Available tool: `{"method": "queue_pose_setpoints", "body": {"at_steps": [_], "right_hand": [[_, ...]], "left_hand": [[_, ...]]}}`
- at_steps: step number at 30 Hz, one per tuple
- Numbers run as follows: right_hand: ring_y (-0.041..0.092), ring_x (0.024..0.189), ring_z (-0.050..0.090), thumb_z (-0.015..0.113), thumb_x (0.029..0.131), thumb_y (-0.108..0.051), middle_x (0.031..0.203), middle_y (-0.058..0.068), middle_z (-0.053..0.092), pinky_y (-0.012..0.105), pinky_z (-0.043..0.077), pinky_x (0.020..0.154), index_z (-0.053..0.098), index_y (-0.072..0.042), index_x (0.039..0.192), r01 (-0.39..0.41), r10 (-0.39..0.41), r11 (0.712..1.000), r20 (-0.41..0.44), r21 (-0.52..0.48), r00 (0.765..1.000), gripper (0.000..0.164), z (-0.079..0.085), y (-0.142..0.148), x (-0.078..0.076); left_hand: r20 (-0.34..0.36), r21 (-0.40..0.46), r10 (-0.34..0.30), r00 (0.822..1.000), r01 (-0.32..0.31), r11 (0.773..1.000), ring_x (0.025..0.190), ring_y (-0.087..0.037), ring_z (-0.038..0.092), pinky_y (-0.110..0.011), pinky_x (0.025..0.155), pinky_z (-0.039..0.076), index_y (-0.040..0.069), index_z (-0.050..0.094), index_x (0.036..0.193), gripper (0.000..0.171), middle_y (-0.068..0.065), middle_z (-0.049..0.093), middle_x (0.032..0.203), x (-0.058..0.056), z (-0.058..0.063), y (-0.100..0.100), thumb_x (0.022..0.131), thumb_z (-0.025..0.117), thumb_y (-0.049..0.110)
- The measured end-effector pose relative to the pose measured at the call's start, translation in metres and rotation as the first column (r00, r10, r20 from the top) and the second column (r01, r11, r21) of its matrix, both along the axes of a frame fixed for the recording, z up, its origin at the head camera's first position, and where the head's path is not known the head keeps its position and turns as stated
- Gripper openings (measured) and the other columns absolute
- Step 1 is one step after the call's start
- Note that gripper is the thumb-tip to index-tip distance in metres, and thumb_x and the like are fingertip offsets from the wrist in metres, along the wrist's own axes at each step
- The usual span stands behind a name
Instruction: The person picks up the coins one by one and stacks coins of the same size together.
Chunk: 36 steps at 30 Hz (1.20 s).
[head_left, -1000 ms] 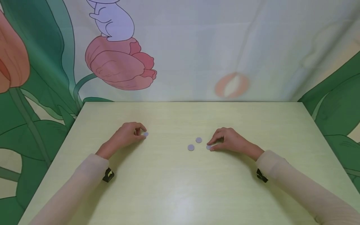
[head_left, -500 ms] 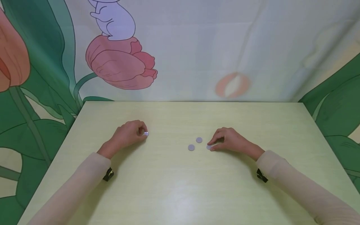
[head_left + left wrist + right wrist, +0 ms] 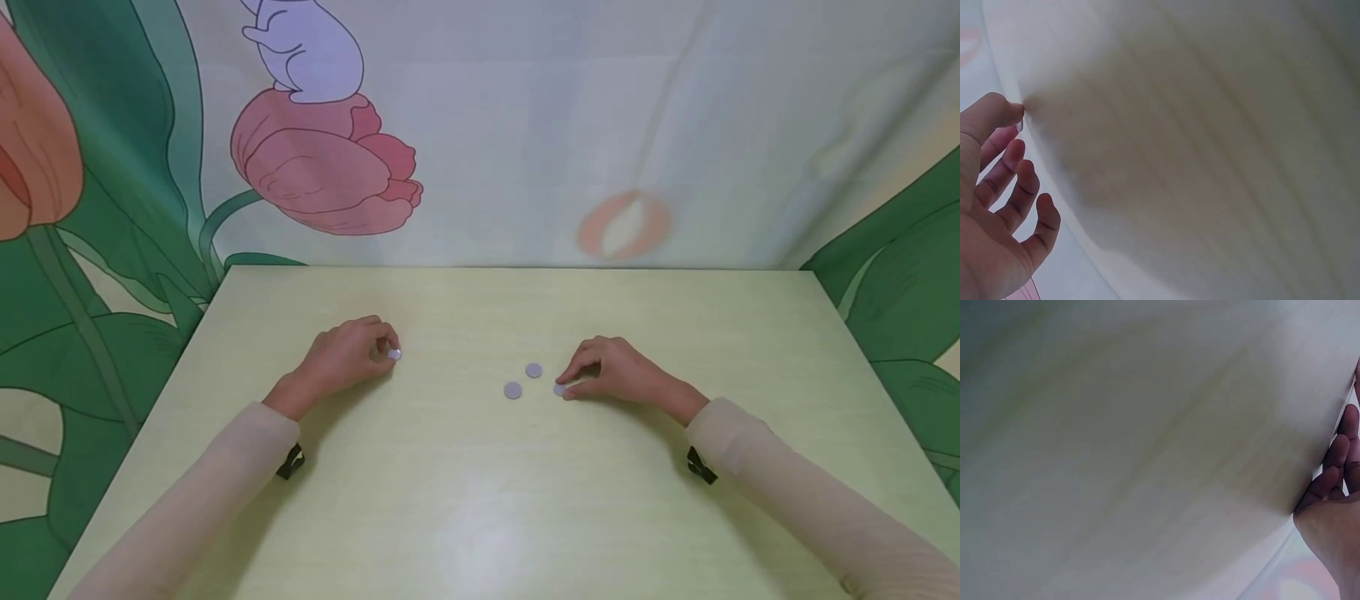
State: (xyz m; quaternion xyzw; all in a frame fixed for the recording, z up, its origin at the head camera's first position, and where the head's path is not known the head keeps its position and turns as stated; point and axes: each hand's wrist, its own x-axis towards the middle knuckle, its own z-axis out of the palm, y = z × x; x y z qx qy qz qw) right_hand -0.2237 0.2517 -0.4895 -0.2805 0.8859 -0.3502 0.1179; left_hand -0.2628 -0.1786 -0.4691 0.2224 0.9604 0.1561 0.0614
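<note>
In the head view, my left hand (image 3: 339, 360) pinches a small silvery coin (image 3: 394, 354) between thumb and forefinger at the left of the table. Only a thin sliver of this coin (image 3: 1020, 125) shows in the left wrist view, with the other fingers loosely bent below. My right hand (image 3: 617, 373) has thumb and forefinger at the edges of another coin (image 3: 559, 389), right of centre, partly covered by the fingertips. Just left of it, two more coins, a farther coin (image 3: 533, 370) and a nearer coin (image 3: 512, 390), lie flat and apart. The right wrist view cuts off the fingertips.
The pale wooden table (image 3: 465, 475) has its far edge against a printed curtain (image 3: 495, 142) with flowers and a rabbit. A dark wrist device (image 3: 291, 461) hangs under the left sleeve, and a similar device (image 3: 701, 465) under the right.
My left thumb and forefinger have drawn closer on their coin, which has tipped and shows less of its face. The right hand and the two loose coins keep their places.
</note>
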Motion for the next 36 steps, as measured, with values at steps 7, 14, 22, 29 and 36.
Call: {"method": "queue_pose_setpoints", "body": {"at_steps": [7, 14, 22, 29, 36], "right_hand": [[0.011, 0.095, 0.059, 0.089, 0.079, -0.029, 0.097, -0.014, 0.070, 0.033, 0.045, 0.085, 0.082, -0.029, 0.098, 0.006, -0.006, 1.000, 0.005, 0.000, 1.000, 0.020, 0.0001, 0.0026, -0.0019], [0.011, 0.095, 0.059, 0.088, 0.080, -0.029, 0.097, -0.014, 0.070, 0.033, 0.046, 0.085, 0.082, -0.028, 0.098, 0.006, -0.006, 1.000, 0.010, -0.008, 1.000, 0.019, 0.0011, 0.0033, -0.0032], [0.012, 0.095, 0.059, 0.089, 0.080, -0.027, 0.097, -0.014, 0.070, 0.034, 0.045, 0.086, 0.082, -0.028, 0.098, 0.005, -0.005, 1.000, 0.020, -0.011, 1.000, 0.019, 0.0012, 0.0036, -0.0028], [0.010, 0.093, 0.059, 0.089, 0.079, -0.028, 0.096, -0.015, 0.069, 0.032, 0.046, 0.084, 0.082, -0.029, 0.098, -0.004, 0.004, 1.000, 0.014, -0.012, 1.000, 0.021, -0.0010, 0.0041, -0.0046], [0.010, 0.093, 0.059, 0.089, 0.079, -0.026, 0.095, -0.015, 0.069, 0.032, 0.047, 0.083, 0.082, -0.029, 0.098, -0.016, 0.016, 1.000, 0.005, -0.019, 1.000, 0.020, -0.0023, 0.0035, -0.0055]], "left_hand": [[-0.030, -0.010, -0.039, 0.999, 0.039, 0.999, 0.085, -0.015, 0.062, -0.038, 0.070, 0.051, 0.019, 0.074, 0.103, 0.015, 0.005, 0.064, 0.095, -0.0021, -0.0023, 0.0021, 0.088, 0.077, 0.019], [-0.054, -0.013, -0.073, 0.996, 0.072, 0.997, 0.080, -0.012, 0.060, -0.034, 0.064, 0.048, 0.021, 0.076, 0.103, 0.018, 0.006, 0.063, 0.095, -0.0037, -0.0042, 0.0033, 0.086, 0.075, 0.015], [-0.016, 0.000, -0.094, 0.995, 0.094, 0.996, 0.078, -0.011, 0.057, -0.031, 0.062, 0.046, 0.024, 0.078, 0.105, 0.023, 0.006, 0.062, 0.098, -0.0039, -0.0019, 0.0067, 0.087, 0.074, 0.010], [0.080, 0.094, -0.050, 0.996, 0.042, 0.995, 0.082, -0.016, 0.057, -0.034, 0.067, 0.048, 0.019, 0.075, 0.114, 0.029, 0.002, 0.062, 0.099, -0.0008, -0.0002, 0.0050, 0.087, 0.073, 0.008], [0.175, 0.216, 0.025, 0.984, -0.064, 0.974, 0.086, -0.023, 0.056, -0.036, 0.076, 0.048, 0.006, 0.073, 0.110, 0.024, -0.006, 0.063, 0.094, -0.0012, -0.0015, 0.0031, 0.089, 0.080, 0.017]]}}
